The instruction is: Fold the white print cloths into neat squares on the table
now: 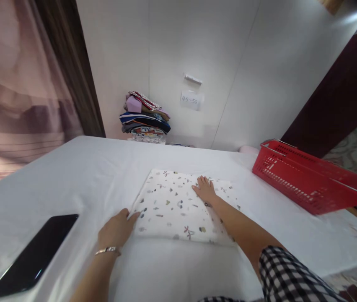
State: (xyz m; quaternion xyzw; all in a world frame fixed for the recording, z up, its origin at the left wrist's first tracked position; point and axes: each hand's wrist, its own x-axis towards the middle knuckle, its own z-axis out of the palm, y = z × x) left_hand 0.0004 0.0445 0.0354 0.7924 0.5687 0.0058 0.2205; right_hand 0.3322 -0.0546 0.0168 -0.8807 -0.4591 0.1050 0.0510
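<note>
A white cloth (172, 205) printed with small scattered motifs lies folded in a flat rectangle on the white-covered table. At its left edge is my left hand (117, 230), wearing a silver bracelet; the thumb rests over the edge and the other fingers curl beside it, closed on the cloth. My right hand (205, 191) lies open, palm down with fingers spread, on the upper right part of the cloth. Plain white fabric (178, 268) extends below the print toward me; I cannot tell whether it belongs to the cloth.
A black phone-like slab (34, 256) lies at the left. On the right stands a red plastic basket (304, 180) with metal handles. Folded clothes (147, 119) are stacked against the back wall, near a paper marked 45-50 (191, 100). A curtain (24, 92) hangs at the left.
</note>
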